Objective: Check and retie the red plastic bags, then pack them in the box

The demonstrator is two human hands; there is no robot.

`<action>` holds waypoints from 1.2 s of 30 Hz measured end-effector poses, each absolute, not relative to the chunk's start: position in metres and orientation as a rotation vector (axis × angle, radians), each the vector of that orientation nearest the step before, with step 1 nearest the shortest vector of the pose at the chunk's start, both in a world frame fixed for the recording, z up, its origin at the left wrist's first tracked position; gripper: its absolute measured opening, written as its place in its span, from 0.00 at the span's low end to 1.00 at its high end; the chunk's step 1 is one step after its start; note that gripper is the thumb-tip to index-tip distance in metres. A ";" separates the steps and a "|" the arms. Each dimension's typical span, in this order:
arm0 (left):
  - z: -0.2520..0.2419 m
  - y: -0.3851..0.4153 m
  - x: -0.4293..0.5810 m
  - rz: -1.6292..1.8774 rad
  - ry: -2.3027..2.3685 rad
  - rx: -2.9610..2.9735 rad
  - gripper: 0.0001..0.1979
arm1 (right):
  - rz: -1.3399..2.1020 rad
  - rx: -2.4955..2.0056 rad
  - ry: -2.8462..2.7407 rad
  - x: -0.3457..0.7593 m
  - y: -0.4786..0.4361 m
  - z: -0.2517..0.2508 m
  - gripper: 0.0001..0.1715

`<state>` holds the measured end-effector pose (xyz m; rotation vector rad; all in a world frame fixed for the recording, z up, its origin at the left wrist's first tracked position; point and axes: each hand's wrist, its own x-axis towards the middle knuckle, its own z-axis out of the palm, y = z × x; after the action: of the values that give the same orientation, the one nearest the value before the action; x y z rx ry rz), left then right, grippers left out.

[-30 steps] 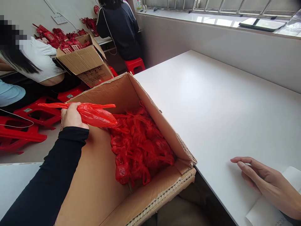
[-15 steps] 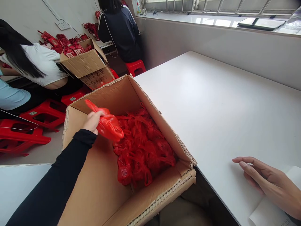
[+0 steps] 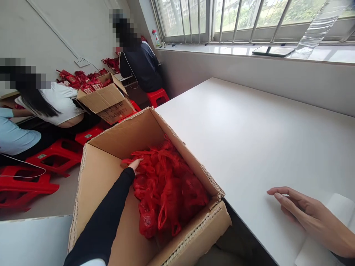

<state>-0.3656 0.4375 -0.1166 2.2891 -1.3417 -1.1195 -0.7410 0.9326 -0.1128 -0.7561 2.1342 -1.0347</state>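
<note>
My left hand [image 3: 135, 164] reaches into a large open cardboard box [image 3: 116, 129], closed on a red plastic bag [image 3: 127, 161] whose end sticks out behind the hand. Its fingertips are partly hidden among a pile of knotted red plastic bags [image 3: 169, 184] along the box's right side. What the bags contain cannot be made out. On the right, my right hand [image 3: 307, 210] rests on the white table [image 3: 238, 140] with fingers loosely stretched and nothing in them. White paper [image 3: 313, 251] lies partly under that hand.
Several people sit at the back left on red plastic stools [image 3: 57, 155]. Near them stands another cardboard box [image 3: 108, 105] with red packages. A phone [image 3: 273, 51] and a clear plastic bottle [image 3: 313, 33] are on the windowsill. A white surface [image 3: 33, 240] borders the box at lower left.
My left hand has lowered the red plastic bag into the box, against the pile. My right hand stays resting on the table. The camera view has tilted up slightly.
</note>
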 end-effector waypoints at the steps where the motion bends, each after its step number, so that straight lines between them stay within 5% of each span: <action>1: -0.111 0.433 -0.366 -1.124 -1.324 2.259 0.19 | -1.020 -0.716 2.091 -0.740 0.931 -0.109 0.31; 11: 0.018 0.393 -0.328 -1.026 -1.214 1.994 0.17 | -1.084 -0.673 1.976 -0.741 0.927 -0.100 0.33; 16: 0.037 0.401 -0.320 -0.967 -1.250 1.950 0.16 | -1.131 -0.681 1.989 -0.738 0.925 -0.103 0.32; 24: -0.013 0.431 -0.341 -0.813 -1.495 2.298 0.20 | -1.116 -0.746 1.962 -0.741 0.926 -0.102 0.34; 30: -0.095 0.512 -0.386 -1.119 -2.174 2.280 0.18 | -1.083 -0.725 1.977 -0.741 0.927 -0.102 0.35; 36: -0.156 0.575 -0.393 -1.039 -2.728 1.996 0.16 | -1.094 -0.770 2.010 -0.740 0.926 -0.101 0.34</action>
<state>-0.3933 0.5752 -0.1555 1.9958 -2.7276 -1.0388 -0.7401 0.9263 -0.1009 -0.7704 2.0104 -1.0941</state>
